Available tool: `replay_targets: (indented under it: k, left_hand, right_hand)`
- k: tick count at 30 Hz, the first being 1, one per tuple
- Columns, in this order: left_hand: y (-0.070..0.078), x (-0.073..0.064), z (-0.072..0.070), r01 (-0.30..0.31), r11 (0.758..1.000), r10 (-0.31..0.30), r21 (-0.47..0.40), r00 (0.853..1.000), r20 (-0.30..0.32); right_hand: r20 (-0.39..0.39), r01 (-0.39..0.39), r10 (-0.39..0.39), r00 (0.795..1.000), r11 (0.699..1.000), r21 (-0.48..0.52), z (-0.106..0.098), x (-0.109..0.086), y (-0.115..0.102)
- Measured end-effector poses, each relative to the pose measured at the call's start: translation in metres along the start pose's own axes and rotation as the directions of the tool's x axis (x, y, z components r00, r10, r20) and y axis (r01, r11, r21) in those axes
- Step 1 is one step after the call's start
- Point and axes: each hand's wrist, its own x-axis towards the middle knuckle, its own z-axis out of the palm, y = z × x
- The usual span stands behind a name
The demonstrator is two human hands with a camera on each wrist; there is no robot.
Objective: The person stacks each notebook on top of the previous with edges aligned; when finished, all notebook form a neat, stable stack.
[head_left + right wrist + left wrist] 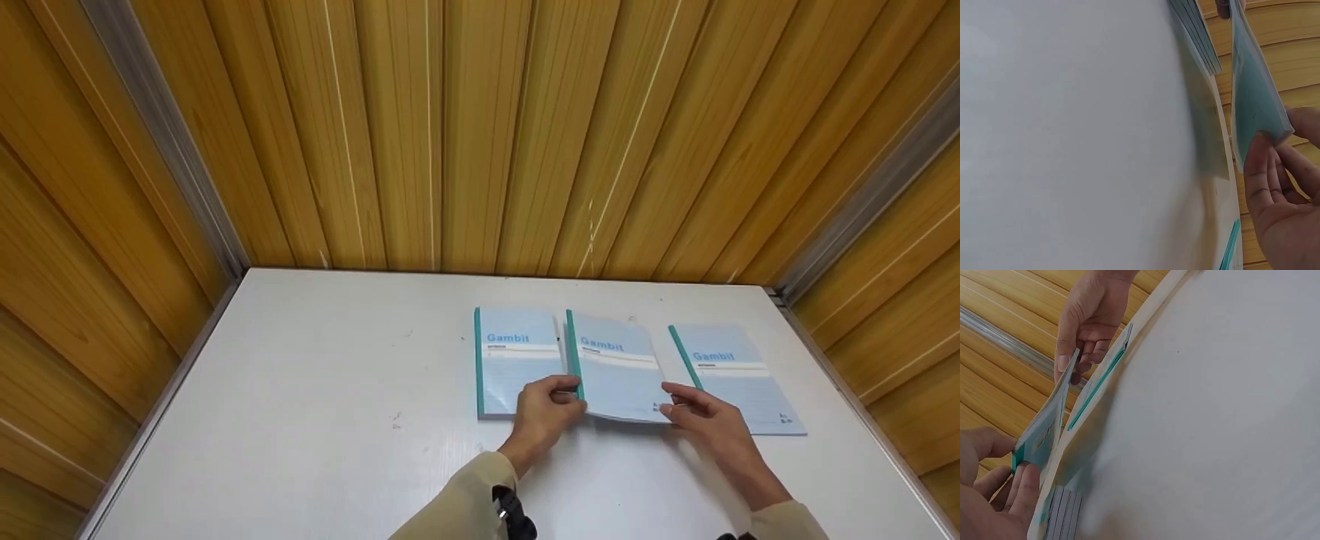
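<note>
Both hands hold a light-blue notebook point(619, 382) with a green spine, raised over the white table between two other lots of the same kind. My left hand point(541, 416) pinches its spine edge near the lower corner, thumb on one side and fingers on the other. At the lower right corner, my right hand point(709, 424) pinches the notebook between thumb and fingers. In the right wrist view the held notebook point(1258, 101) is clear of the tabletop, its cover slightly bowed. A stack of notebooks point(517, 375) lies left of it, partly behind the left hand.
To the right, another notebook point(739, 375) lies flat, partly hidden by the right hand. In the left wrist view the stack point(1064, 514) shows several layers. The white table point(300, 420) meets wood-patterned walls point(480, 135) at the back and both sides.
</note>
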Motion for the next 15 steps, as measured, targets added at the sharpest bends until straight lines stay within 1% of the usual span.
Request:
replay_targets:
  k: [3, 8, 15]
  left_hand:
    - [-0.001, 0.000, -0.007, -0.022, 1.000, 0.022, 0.000, 1.000, 0.002]
    - [-0.003, -0.001, -0.018, -0.040, 0.999, 0.040, 0.003, 0.999, 0.001]
    - [-0.004, 0.000, -0.033, -0.071, 0.997, 0.071, 0.012, 0.997, -0.012]
  right_hand:
    - [0.008, 0.031, -0.031, 0.999, 0.999, 0.023, 0.006, 0.001, -0.002]
    - [0.023, 0.060, -0.060, 0.998, 0.998, 0.030, 0.014, 0.002, -0.007]
    - [0.046, 0.104, -0.108, 0.993, 0.991, 0.083, 0.024, 0.006, -0.014]
